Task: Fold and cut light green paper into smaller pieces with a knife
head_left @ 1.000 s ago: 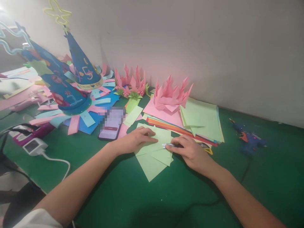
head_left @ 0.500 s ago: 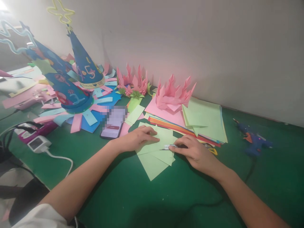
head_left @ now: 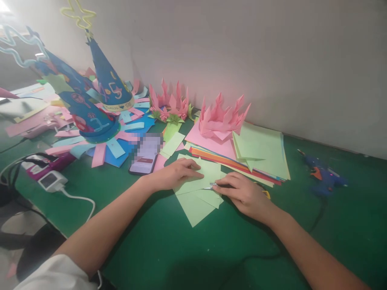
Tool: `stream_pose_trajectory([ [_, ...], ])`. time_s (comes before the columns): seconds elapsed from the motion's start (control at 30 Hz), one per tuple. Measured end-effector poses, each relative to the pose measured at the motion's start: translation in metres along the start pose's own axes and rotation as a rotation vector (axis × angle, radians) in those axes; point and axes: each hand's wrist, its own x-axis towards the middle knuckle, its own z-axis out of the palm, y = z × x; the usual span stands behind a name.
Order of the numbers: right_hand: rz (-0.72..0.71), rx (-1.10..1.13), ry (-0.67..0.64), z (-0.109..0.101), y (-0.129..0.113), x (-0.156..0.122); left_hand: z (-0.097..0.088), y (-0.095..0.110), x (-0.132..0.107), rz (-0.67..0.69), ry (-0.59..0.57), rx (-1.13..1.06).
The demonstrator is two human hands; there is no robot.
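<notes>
Head camera, and it's all about the pale green paper sheets (head_left: 192,208), fanned in an overlapping pile on the green table (head_left: 163,245), right in front of the stack of coloured paper (head_left: 269,149). Left hand (head_left: 173,175) lies over the upper sheet, thumb and fingers spread apart, gripping nothing. Right hand (head_left: 245,192) pinches a slim metal-tipped tool (head_left: 213,184), maybe a craft knife, its pale tip over the sheets' right side; most of it hides under the palm, so its exact kind I can't call. How does this paper play? Feather-light, I'd judge, crisp but easily creased, and apt to slide sheet over sheet. Best hold: a flat palm across the overlap, or a light pinch at the loose lower corner, well clear of that tip. A blue glue gun (head_left: 329,177) lies well apart, off right.
</notes>
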Motion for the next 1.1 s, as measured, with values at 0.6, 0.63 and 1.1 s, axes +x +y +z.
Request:
stream_pose_trajectory([
  [0.6,0.041,-0.016,0.003,0.000,-0.007,0.001,0.001,-0.002,0.000,0.019,0.022,-0.015],
  [0.63,0.044,-0.023,0.001,0.000,-0.009,0.003,0.001,-0.002,0.001,0.016,0.018,-0.016],
  [1.1,-0.028,-0.033,-0.044,-0.001,-0.011,0.005,0.000,-0.002,0.000,0.009,-0.004,-0.013],
])
